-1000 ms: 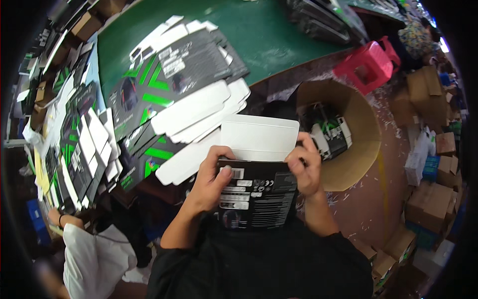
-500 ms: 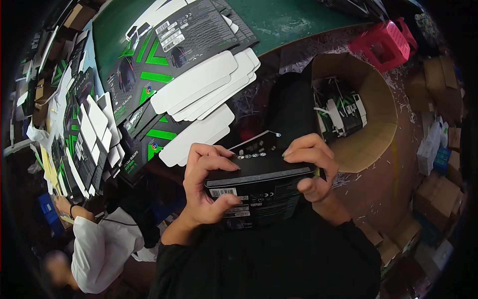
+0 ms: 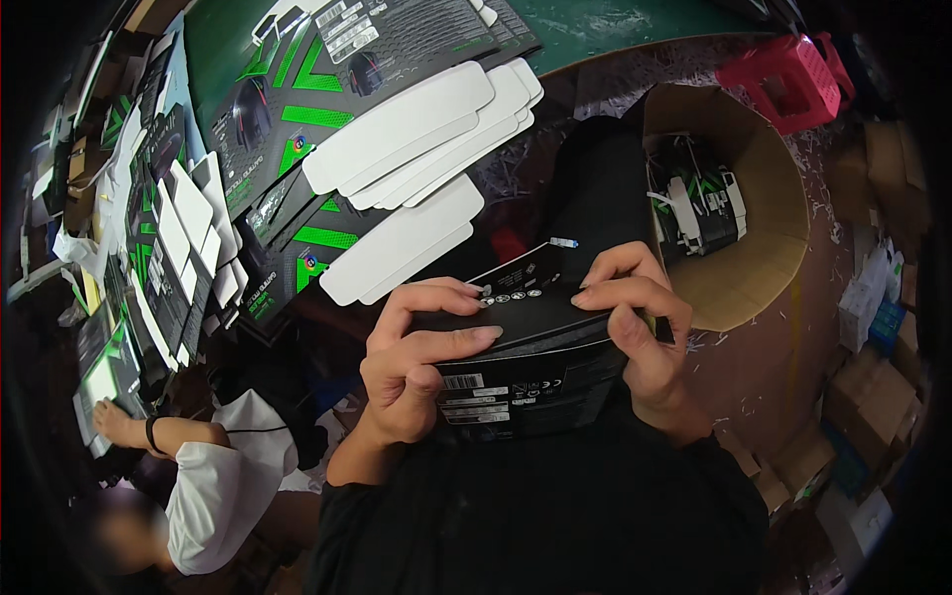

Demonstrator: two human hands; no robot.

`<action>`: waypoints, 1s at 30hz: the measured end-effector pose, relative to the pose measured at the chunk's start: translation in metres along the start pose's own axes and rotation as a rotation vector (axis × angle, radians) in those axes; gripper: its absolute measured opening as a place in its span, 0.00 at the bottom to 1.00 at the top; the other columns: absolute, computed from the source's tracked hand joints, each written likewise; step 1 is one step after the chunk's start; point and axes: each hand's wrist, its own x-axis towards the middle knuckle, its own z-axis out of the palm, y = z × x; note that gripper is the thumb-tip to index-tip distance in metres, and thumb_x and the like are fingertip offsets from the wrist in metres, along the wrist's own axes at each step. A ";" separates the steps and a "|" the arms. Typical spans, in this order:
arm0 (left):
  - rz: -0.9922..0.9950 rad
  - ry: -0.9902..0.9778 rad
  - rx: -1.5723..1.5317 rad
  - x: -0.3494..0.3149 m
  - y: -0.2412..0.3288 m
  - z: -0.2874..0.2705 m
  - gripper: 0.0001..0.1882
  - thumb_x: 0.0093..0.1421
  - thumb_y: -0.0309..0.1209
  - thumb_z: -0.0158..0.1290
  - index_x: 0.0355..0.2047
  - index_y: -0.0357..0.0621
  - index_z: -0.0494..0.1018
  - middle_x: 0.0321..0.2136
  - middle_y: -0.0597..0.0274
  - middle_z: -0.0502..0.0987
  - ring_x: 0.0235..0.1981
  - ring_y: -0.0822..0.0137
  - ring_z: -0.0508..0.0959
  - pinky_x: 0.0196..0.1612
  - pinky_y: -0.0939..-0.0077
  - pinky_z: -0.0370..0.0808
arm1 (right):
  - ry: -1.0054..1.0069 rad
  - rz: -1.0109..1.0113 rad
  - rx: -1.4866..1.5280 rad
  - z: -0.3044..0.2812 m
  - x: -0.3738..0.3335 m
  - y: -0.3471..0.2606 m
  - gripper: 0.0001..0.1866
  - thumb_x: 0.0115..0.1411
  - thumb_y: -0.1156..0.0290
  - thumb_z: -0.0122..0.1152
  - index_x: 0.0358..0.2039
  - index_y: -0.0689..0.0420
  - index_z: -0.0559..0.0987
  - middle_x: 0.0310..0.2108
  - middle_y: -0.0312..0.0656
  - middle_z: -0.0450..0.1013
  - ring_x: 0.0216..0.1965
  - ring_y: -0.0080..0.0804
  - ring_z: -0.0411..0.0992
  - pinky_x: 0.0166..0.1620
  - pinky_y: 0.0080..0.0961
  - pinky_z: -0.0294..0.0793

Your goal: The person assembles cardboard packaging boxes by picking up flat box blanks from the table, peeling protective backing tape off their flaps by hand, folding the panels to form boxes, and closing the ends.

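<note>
A black printed cardboard box is held between my hands in front of my torso. One side carries a barcode label and small white print, and a row of small white round symbols marks the flap beyond its edge. My left hand grips the left end, fingers bent over the upper edge and thumb low on the near side. My right hand pinches the right end, its fingertips on the upper edge and its thumb below them. A thin curved gap shows between flap and near panel. The box's underside is hidden.
Flat black and green printed cartons with white flaps are stacked on the green table. A large round cardboard bin holds more boxes at right. A pink stool stands behind it. Another person's hand touches cartons at left.
The fingers of my left hand have shifted along the upper edge, and my right thumb has come up against it. The near panel's edge now bows away from the flap. The view has shifted slightly.
</note>
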 end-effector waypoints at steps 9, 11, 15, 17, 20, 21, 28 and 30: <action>0.106 0.140 0.004 -0.010 -0.005 0.006 0.18 0.64 0.45 0.59 0.34 0.40 0.79 0.41 0.49 0.71 0.47 0.49 0.75 0.49 0.55 0.74 | -0.108 -0.133 -0.058 -0.005 -0.007 -0.001 0.19 0.69 0.58 0.57 0.43 0.62 0.84 0.41 0.47 0.72 0.35 0.27 0.70 0.38 0.21 0.69; 0.121 0.114 0.027 -0.013 -0.003 0.006 0.17 0.63 0.44 0.60 0.34 0.40 0.79 0.42 0.49 0.72 0.47 0.49 0.75 0.49 0.55 0.74 | -0.107 -0.087 -0.065 -0.001 -0.006 -0.004 0.19 0.69 0.58 0.57 0.43 0.62 0.84 0.42 0.48 0.73 0.36 0.28 0.71 0.38 0.21 0.70; 0.057 0.122 0.039 -0.012 0.001 0.009 0.16 0.61 0.44 0.62 0.34 0.42 0.79 0.43 0.48 0.73 0.47 0.49 0.75 0.50 0.55 0.73 | -0.146 -0.089 -0.115 0.001 -0.004 -0.010 0.19 0.69 0.58 0.56 0.44 0.62 0.84 0.42 0.48 0.75 0.37 0.31 0.74 0.39 0.24 0.73; 0.056 0.131 0.011 -0.015 -0.001 0.008 0.16 0.61 0.44 0.62 0.34 0.43 0.78 0.43 0.48 0.73 0.48 0.49 0.75 0.50 0.55 0.73 | -0.181 -0.141 -0.158 -0.001 -0.005 -0.010 0.18 0.69 0.58 0.57 0.43 0.60 0.84 0.41 0.47 0.76 0.36 0.32 0.74 0.37 0.24 0.73; 0.144 0.072 0.030 -0.012 -0.007 0.002 0.15 0.60 0.42 0.64 0.34 0.42 0.79 0.41 0.49 0.74 0.47 0.50 0.75 0.50 0.55 0.73 | -0.266 -0.212 -0.271 -0.006 -0.003 -0.014 0.17 0.67 0.58 0.59 0.43 0.60 0.85 0.41 0.46 0.77 0.36 0.30 0.74 0.34 0.23 0.70; 0.156 0.064 0.002 -0.013 -0.010 0.002 0.14 0.58 0.40 0.64 0.33 0.41 0.79 0.40 0.49 0.75 0.46 0.50 0.75 0.50 0.55 0.74 | -0.268 -0.210 -0.267 -0.005 -0.003 -0.011 0.17 0.67 0.58 0.59 0.43 0.60 0.85 0.41 0.46 0.77 0.36 0.30 0.74 0.34 0.23 0.70; 0.145 0.078 0.034 -0.007 -0.004 -0.001 0.12 0.54 0.33 0.67 0.31 0.37 0.80 0.35 0.51 0.81 0.44 0.47 0.78 0.47 0.55 0.77 | -0.054 -0.220 -0.162 0.002 -0.005 -0.002 0.11 0.60 0.67 0.66 0.39 0.61 0.85 0.37 0.47 0.81 0.28 0.29 0.72 0.30 0.24 0.63; 0.206 0.019 -0.001 -0.014 -0.014 -0.006 0.20 0.55 0.35 0.68 0.43 0.36 0.76 0.42 0.45 0.80 0.49 0.43 0.77 0.53 0.49 0.75 | -0.045 -0.223 -0.193 -0.001 -0.008 -0.005 0.10 0.59 0.69 0.66 0.38 0.62 0.85 0.37 0.48 0.82 0.29 0.31 0.75 0.30 0.24 0.63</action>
